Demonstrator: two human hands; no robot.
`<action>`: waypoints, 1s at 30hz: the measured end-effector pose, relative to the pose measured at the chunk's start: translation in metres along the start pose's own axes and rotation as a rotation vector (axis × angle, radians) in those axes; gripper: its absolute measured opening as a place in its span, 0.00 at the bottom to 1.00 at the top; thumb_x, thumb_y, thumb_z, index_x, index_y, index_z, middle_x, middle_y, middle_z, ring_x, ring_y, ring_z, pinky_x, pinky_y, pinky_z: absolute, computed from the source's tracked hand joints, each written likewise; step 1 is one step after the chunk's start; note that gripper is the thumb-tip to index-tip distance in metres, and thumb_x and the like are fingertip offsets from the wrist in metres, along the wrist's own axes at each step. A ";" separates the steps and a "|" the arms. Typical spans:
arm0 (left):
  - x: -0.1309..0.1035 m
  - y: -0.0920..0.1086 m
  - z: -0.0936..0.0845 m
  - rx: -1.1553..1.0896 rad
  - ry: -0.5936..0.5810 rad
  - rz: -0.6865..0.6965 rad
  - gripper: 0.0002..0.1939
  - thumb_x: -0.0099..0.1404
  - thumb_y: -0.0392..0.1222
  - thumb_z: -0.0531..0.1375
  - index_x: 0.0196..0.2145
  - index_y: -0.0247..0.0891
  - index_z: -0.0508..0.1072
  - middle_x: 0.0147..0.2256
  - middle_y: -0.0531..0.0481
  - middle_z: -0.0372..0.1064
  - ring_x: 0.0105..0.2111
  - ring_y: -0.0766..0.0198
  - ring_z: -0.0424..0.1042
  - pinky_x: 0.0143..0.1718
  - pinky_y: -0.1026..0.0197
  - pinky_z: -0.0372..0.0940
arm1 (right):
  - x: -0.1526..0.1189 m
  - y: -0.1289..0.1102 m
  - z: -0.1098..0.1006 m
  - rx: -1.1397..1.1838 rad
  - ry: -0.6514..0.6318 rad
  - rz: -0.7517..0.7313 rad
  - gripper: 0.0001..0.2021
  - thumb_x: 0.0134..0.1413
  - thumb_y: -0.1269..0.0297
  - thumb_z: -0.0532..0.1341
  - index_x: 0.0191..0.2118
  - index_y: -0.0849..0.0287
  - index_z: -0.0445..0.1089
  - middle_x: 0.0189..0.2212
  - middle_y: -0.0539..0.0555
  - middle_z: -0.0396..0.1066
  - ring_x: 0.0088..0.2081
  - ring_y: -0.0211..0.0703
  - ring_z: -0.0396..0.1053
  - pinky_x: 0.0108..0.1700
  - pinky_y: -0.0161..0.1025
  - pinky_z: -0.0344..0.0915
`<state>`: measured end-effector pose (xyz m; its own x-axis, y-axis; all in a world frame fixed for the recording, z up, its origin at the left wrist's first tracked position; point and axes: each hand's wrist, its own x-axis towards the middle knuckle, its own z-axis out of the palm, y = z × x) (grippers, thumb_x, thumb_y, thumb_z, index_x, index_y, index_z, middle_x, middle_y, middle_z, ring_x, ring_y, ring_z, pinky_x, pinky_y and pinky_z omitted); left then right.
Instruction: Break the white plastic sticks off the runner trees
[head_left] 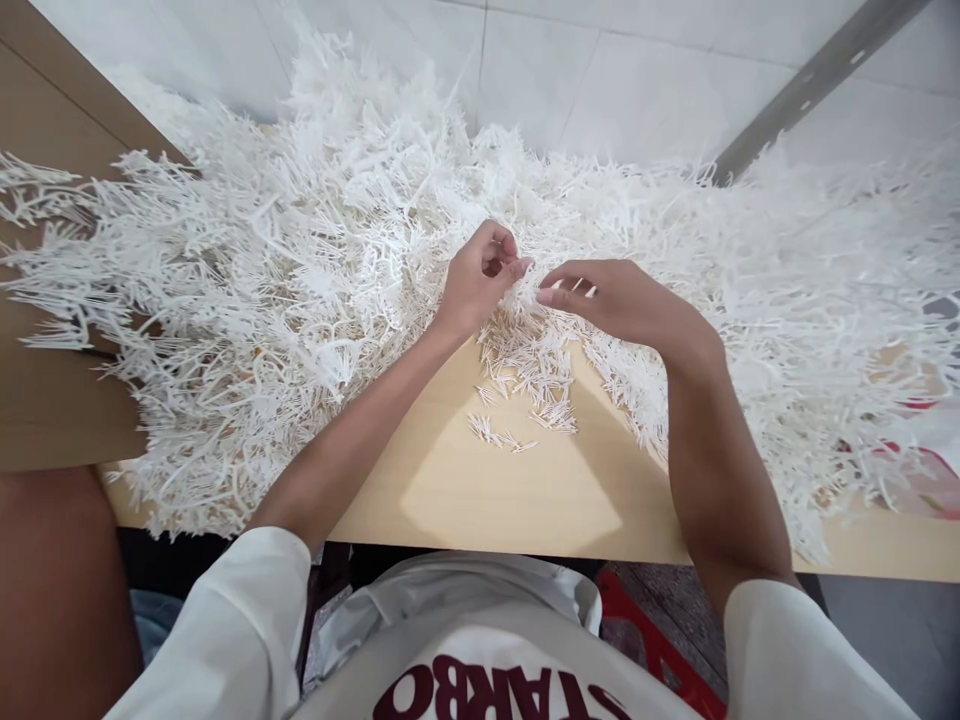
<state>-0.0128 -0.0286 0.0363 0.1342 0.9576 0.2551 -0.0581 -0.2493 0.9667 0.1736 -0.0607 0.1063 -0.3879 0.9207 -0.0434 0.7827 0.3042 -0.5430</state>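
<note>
My left hand is closed in a pinch, its thumb against the curled fingers, over the middle of the table. Whatever it grips blends into the white behind it. Just to the right, my right hand bends toward it with thumb and fingertips nearly together; any small piece between them is hard to make out. Around both hands spreads a large heap of white, branching, plastic-looking sprigs with thin prongs. Below the hands, short loose white sticks lie scattered on the light wood table.
A brown cardboard box stands at the left, with another person's bare limb below it. A grey metal post rises at the back right before the tiled wall. A pinkish-red item lies near the right edge.
</note>
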 end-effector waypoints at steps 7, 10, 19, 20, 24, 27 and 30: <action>-0.003 -0.002 0.003 0.011 0.031 -0.001 0.17 0.56 0.49 0.70 0.32 0.43 0.66 0.25 0.56 0.64 0.33 0.65 0.70 0.33 0.61 0.61 | 0.012 -0.008 0.026 0.038 0.040 -0.047 0.19 0.61 0.50 0.57 0.24 0.57 0.68 0.20 0.48 0.63 0.24 0.35 0.56 0.31 0.38 0.50; -0.003 0.001 0.003 0.002 0.016 -0.006 0.16 0.57 0.45 0.70 0.32 0.42 0.65 0.25 0.56 0.63 0.32 0.65 0.69 0.33 0.61 0.61 | 0.013 -0.013 0.031 0.028 0.067 -0.076 0.15 0.58 0.62 0.58 0.22 0.58 0.62 0.19 0.46 0.59 0.24 0.33 0.52 0.31 0.37 0.49; 0.003 -0.021 0.004 -0.055 0.151 0.066 0.20 0.60 0.37 0.67 0.26 0.41 0.55 0.22 0.59 0.53 0.24 0.72 0.60 0.28 0.64 0.60 | -0.010 -0.054 0.032 0.223 -0.239 -0.432 0.11 0.53 0.68 0.58 0.21 0.59 0.65 0.17 0.44 0.61 0.22 0.29 0.54 0.28 0.33 0.51; 0.004 -0.023 0.002 -0.061 0.174 0.075 0.21 0.61 0.37 0.67 0.26 0.41 0.55 0.22 0.59 0.53 0.23 0.72 0.60 0.28 0.64 0.60 | -0.013 -0.058 0.030 0.231 -0.271 -0.455 0.10 0.54 0.67 0.58 0.23 0.59 0.67 0.19 0.45 0.63 0.22 0.30 0.56 0.28 0.33 0.52; 0.011 -0.019 -0.006 -0.089 0.154 0.106 0.19 0.63 0.43 0.66 0.27 0.41 0.56 0.24 0.58 0.55 0.25 0.72 0.61 0.29 0.65 0.60 | -0.009 -0.045 0.017 0.129 -0.087 -0.270 0.09 0.58 0.59 0.60 0.32 0.58 0.73 0.26 0.50 0.72 0.27 0.34 0.63 0.32 0.35 0.56; 0.011 -0.013 -0.005 -0.056 0.111 0.123 0.20 0.62 0.50 0.66 0.28 0.41 0.57 0.24 0.57 0.55 0.26 0.71 0.62 0.28 0.66 0.58 | 0.000 -0.016 0.011 0.021 0.034 -0.083 0.15 0.59 0.49 0.60 0.35 0.56 0.74 0.30 0.53 0.74 0.31 0.39 0.66 0.34 0.38 0.56; 0.007 -0.009 -0.003 0.021 0.096 0.184 0.21 0.60 0.53 0.67 0.28 0.41 0.59 0.25 0.56 0.56 0.27 0.70 0.61 0.27 0.64 0.56 | 0.007 -0.005 0.015 0.063 0.000 -0.014 0.23 0.61 0.41 0.55 0.32 0.57 0.72 0.28 0.53 0.72 0.29 0.38 0.64 0.33 0.38 0.55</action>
<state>-0.0145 -0.0192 0.0290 0.0280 0.9049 0.4247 -0.0525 -0.4230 0.9046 0.1596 -0.0591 0.0959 -0.3987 0.9164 -0.0353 0.7447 0.3011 -0.5956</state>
